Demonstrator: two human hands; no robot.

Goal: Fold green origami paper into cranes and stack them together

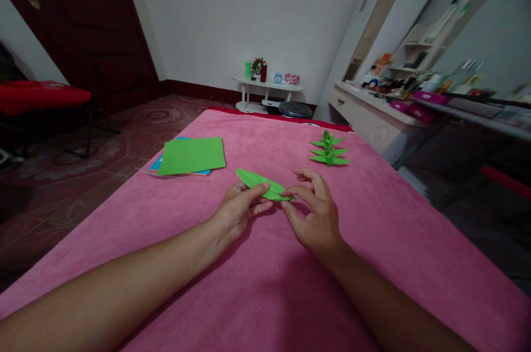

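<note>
Left hand (239,212) pinches the green paper leaf (258,181) mid-length, right hand (317,218) nips its right tip, spare fingers loose; an uneven tug could tear that thin point.

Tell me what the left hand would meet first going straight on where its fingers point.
The left hand pinches the folded green paper; going on rightward, it would likely meet the right hand at the paper's tip first, though depth is unclear.
</note>
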